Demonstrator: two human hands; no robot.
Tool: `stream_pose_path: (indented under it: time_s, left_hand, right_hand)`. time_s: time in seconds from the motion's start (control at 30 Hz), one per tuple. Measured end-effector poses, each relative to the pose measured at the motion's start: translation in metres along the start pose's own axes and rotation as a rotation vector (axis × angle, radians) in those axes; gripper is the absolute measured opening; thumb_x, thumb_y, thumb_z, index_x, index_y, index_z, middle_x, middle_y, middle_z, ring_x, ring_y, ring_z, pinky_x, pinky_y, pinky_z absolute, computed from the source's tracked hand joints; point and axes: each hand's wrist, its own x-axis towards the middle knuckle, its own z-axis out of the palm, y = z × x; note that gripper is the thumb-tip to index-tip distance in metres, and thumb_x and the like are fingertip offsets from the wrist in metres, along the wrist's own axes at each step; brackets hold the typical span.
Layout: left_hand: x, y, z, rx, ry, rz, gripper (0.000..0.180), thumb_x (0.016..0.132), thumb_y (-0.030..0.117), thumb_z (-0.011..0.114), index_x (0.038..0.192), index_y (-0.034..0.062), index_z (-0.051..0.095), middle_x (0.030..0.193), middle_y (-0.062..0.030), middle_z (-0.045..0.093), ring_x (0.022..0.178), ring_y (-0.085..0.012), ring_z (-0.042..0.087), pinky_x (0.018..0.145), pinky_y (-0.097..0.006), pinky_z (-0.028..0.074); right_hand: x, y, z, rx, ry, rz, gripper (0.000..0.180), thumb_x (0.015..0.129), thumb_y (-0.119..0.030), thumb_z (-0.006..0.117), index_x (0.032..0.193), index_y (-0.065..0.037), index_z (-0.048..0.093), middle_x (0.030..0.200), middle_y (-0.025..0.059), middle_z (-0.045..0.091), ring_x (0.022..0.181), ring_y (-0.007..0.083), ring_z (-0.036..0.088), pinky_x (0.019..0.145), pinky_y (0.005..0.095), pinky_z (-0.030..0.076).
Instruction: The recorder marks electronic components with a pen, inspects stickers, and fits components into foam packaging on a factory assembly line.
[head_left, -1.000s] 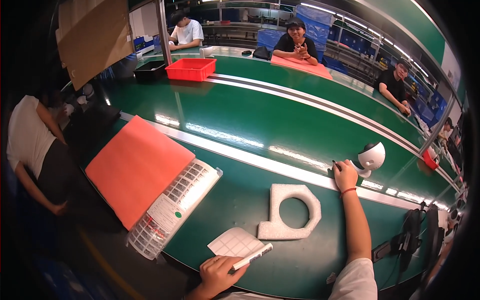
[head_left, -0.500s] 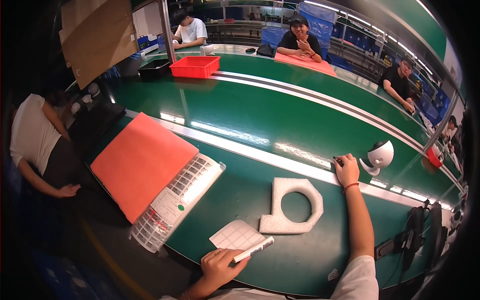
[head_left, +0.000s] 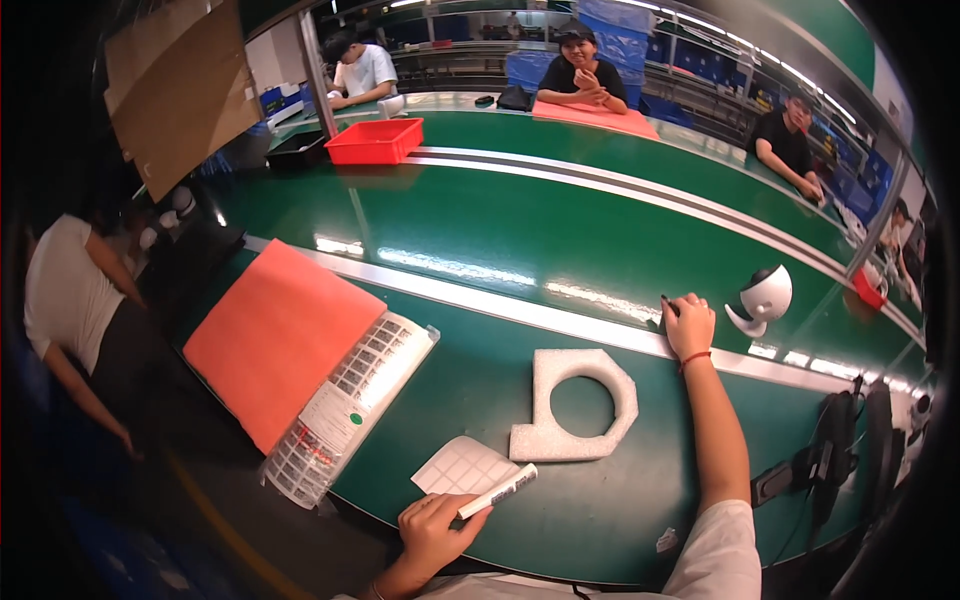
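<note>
A worker's left hand [head_left: 437, 530] pinches a white roll [head_left: 508, 486] between thumb and fingers at the near side of a green bench [head_left: 600, 510], a gridded sheet [head_left: 462, 464] lying just beyond, while the right hand [head_left: 690, 325], fingers curled, pinches a small dark object [head_left: 665, 308], its kind too small to tell, beside the white rail [head_left: 520, 309]. A rounded white device [head_left: 767, 295] stands past the rail, just right of that hand and apart from it. A light left grip would likely serve best, sparing the roll a crease and letting the sheet lie flat; the right fingers should clear the device before turning, since its round head on a curved foot could tip if brushed. The bench's near edge runs close by the left hand, so the roll is better kept inward. A pale foam block [head_left: 545, 400] with 1 large hole sits between the 2 hands, its corner at the roll's tip; whether they touch cannot be told. An orange sheet [head_left: 285, 340] crowds the left and dark straps [head_left: 835, 440] the far right, leaving the most room between foam and right forearm.
</note>
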Motion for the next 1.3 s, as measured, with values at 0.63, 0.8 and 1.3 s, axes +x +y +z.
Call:
stream_pose_path:
  time_s: [0.63,0.8,1.3]
  left_hand:
    - [0.002,-0.001,0.003,-0.016,0.009,0.012,0.017,0.068,0.015,0.081,0.079,0.0096,0.069,0.07,-0.0024,0.066,0.06,-0.0222,0.063,0.054,-0.031,0.048]
    - [-0.001,-0.002,0.0,-0.021,-0.012,-0.013,0.019,0.066,0.011,0.08,0.08,0.0066,0.068,0.072,-0.007,0.067,0.063,-0.026,0.063,0.059,-0.034,0.049]
    - [0.001,0.003,-0.001,-0.029,-0.021,-0.023,0.018,0.067,0.011,0.08,0.08,0.007,0.068,0.071,-0.0063,0.067,0.062,-0.0252,0.063,0.058,-0.033,0.049]
  right_hand:
    - [0.011,-0.109,-0.15,0.857,-0.735,-0.002,0.033,0.084,-0.032,0.072,0.078,0.0,0.074,0.056,0.0062,0.062,0.048,0.0115,0.057,0.05,0.0261,0.046]
    - [0.009,-0.118,-0.159,0.822,-0.673,-0.053,0.03,0.081,-0.029,0.074,0.084,0.0,0.074,0.065,0.0098,0.068,0.055,0.0144,0.063,0.055,0.0259,0.048]
    - [0.001,-0.11,-0.157,0.701,-0.514,-0.23,0.015,0.075,-0.015,0.076,0.084,-0.005,0.073,0.071,0.0126,0.069,0.064,0.0229,0.068,0.063,0.0312,0.053]
